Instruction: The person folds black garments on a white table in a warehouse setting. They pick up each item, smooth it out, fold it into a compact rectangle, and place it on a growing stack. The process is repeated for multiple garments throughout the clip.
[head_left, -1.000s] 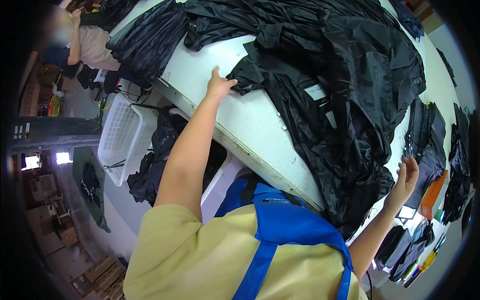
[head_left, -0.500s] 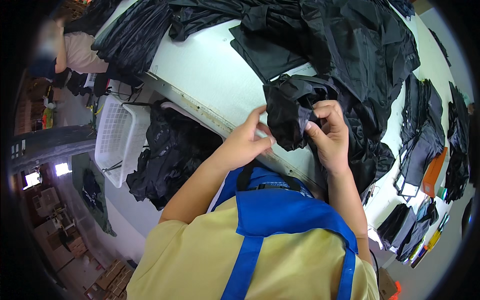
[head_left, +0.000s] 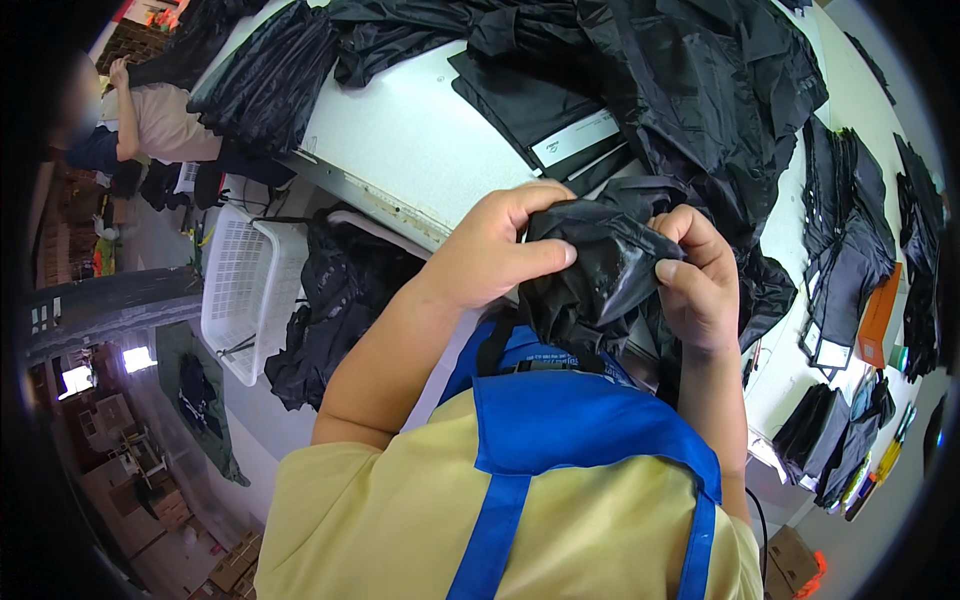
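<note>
Shiny black fabric [head_left: 575,285], bunched up, hangs between my hands in front of my blue apron. My left hand [head_left: 492,250] grips its left side, thumb on top and fingers folded behind, partly hidden. At the right, my right hand [head_left: 702,285] pinches a fold between thumb and fingertips. A greyish, shiny patch shows on the cloth between the hands. Whether it is a garment or a bag, I cannot tell. Just beyond lies a larger heap of black fabric [head_left: 700,90] on the white table [head_left: 400,125].
A white card [head_left: 575,138] lies on folded black cloth past my hands. Left of the table edge stand a white plastic basket [head_left: 233,290] and a pile of black fabric [head_left: 345,290]. An orange box [head_left: 880,315] sits far right. Another person [head_left: 165,120] works at upper left.
My left hand has gone from loosely open beside the fabric to gripping it. My right hand has moved slightly right and down, still pinching. The cloth is turned, showing its greyish patch.
</note>
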